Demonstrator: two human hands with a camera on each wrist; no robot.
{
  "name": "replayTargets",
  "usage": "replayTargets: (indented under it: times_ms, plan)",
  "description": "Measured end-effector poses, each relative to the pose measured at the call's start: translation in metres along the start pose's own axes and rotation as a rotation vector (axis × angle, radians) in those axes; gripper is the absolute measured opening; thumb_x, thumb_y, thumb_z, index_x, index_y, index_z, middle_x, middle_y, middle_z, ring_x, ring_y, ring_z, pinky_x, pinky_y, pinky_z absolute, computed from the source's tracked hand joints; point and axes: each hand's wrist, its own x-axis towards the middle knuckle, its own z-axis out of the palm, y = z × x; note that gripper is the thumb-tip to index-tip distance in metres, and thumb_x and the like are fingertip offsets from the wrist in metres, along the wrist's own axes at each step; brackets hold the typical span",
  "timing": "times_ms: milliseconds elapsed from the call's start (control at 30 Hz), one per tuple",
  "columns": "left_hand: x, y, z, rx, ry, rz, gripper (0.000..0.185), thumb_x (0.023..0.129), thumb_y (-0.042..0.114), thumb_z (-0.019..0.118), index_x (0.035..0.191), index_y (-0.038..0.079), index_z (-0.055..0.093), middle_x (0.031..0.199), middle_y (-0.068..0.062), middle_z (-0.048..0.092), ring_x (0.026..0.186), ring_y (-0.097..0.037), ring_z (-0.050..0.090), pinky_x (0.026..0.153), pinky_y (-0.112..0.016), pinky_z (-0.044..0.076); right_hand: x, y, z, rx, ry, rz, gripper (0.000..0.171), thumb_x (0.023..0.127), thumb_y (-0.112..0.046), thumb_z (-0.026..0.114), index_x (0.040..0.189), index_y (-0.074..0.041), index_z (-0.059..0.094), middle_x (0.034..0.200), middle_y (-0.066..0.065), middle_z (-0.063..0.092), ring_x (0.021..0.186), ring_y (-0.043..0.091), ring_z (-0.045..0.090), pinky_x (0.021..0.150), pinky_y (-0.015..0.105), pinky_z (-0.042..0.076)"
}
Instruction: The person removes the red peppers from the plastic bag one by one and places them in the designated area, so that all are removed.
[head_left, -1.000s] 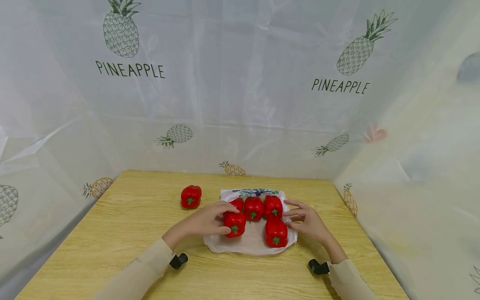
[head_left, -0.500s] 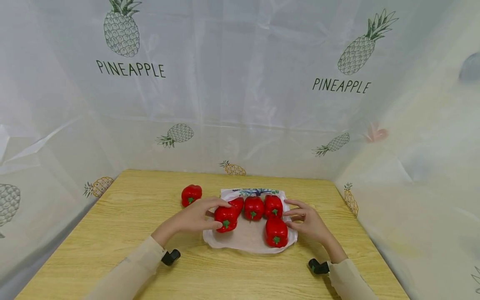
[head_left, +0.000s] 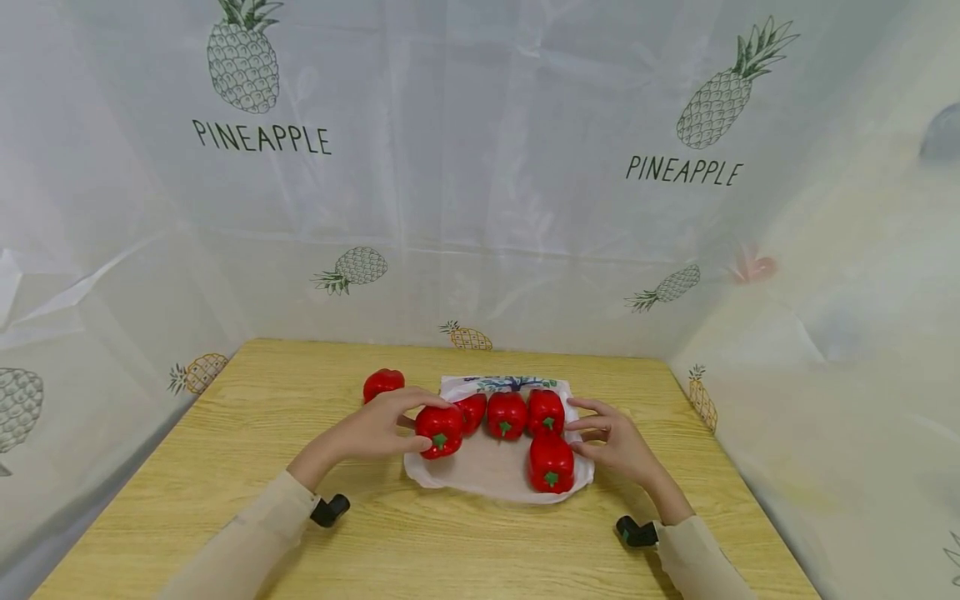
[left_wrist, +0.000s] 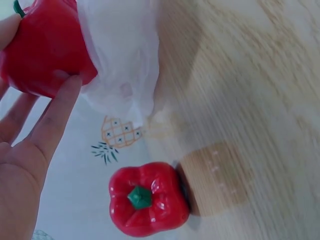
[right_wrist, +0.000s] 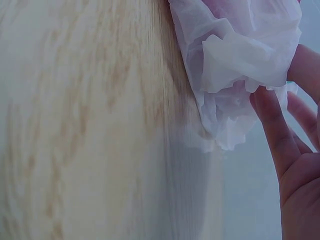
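From the head view, the left hand covers the lower part of a lone red pepper, and the gripped pepper partly hides a neighbouring pepper. Both sleeves run off the bottom edge. A red shape at the right of the curtain is too blurred to identify. In the left wrist view, the top edge cuts off the gripped pepper. In the right wrist view, the right hand is cropped by the frame, and white plastic obscures some fingertips, so whether they pinch it cannot be told
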Motion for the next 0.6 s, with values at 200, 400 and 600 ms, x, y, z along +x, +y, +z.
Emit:
replayTargets:
  times_ms: [200,400,600]
  plan:
    - [-0.005,0.001,-0.010,0.002,0.001,0.020,0.051,0.096,0.023,0.080,0.144,0.029,0.062,0.147,0.008,0.059,0.130,-0.018,0.060,0.098,-0.034,0.060,0.000,-0.002,0.000,-0.014,0.004,0.012,0.024,0.090,-0.001,0.083,0.113,-0.004,0.081,0.154,0.019,0.055,0.133,0.049,0.057,0.094,0.047,0.061]
    - [-0.010,-0.001,-0.023,-0.008,0.019,0.043,0.050,0.096,0.018,0.080,0.142,0.025,0.063,0.144,0.005,0.060,0.122,-0.020,0.065,0.098,-0.037,0.061,0.000,-0.001,0.000,-0.021,0.008,0.024,0.024,0.090,-0.002,0.084,0.113,-0.005,0.082,0.153,0.020,0.055,0.130,0.048,0.061,0.094,0.046,0.061]
    - [-0.019,-0.008,-0.035,0.033,0.031,0.021,0.052,0.095,0.019,0.082,0.143,0.027,0.063,0.144,0.003,0.060,0.120,-0.020,0.066,0.097,-0.038,0.061,0.000,-0.002,0.001,-0.025,0.007,0.018,0.023,0.090,-0.002,0.083,0.113,-0.005,0.082,0.154,0.019,0.055,0.137,0.050,0.052,0.094,0.045,0.062]
